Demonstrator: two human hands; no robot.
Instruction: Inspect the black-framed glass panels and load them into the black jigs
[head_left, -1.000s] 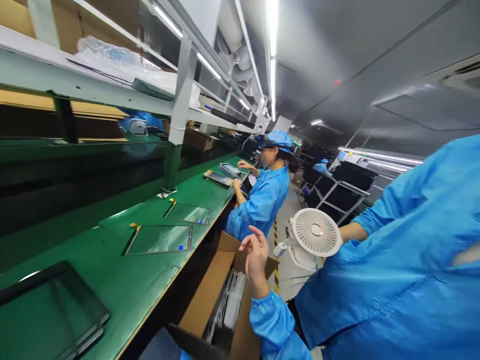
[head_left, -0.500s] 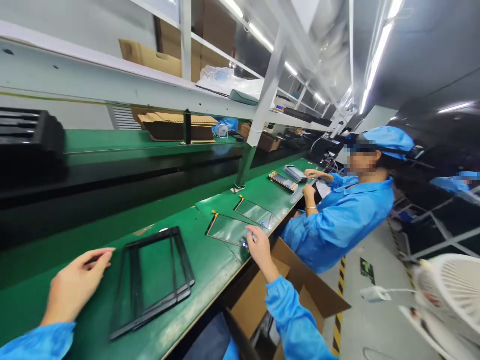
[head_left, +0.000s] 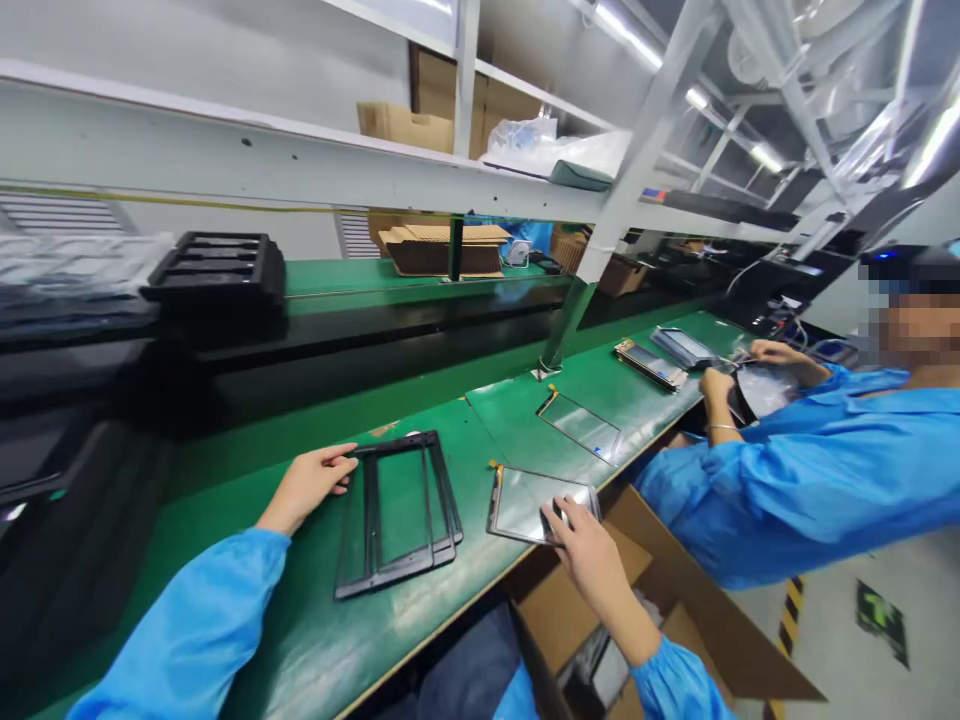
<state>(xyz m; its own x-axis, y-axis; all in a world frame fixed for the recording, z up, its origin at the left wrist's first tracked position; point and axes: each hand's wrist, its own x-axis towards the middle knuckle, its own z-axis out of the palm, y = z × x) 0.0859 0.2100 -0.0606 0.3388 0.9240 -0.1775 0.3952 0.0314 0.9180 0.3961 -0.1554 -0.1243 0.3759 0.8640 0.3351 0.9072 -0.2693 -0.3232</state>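
Observation:
Two thin black rectangular frames lie overlapped on the green bench, their middles open. At their upper left corner is my left hand, thumb and forefinger pinched at the edge. My right hand grips the right end of a clear, dark-bordered glass panel with an orange tab at its far left corner. This panel is near the bench's front edge, and my fingers cover part of its right side. A second similar panel lies flat behind it.
An open cardboard box stands below the bench edge. On the right a co-worker in blue handles something beside stacked panels. A metal post rises behind. Black trays stand at left.
My left hand has moved right to the frames' corner. The glass panel has shifted toward the front edge with my right hand on it. The camera has turned left.

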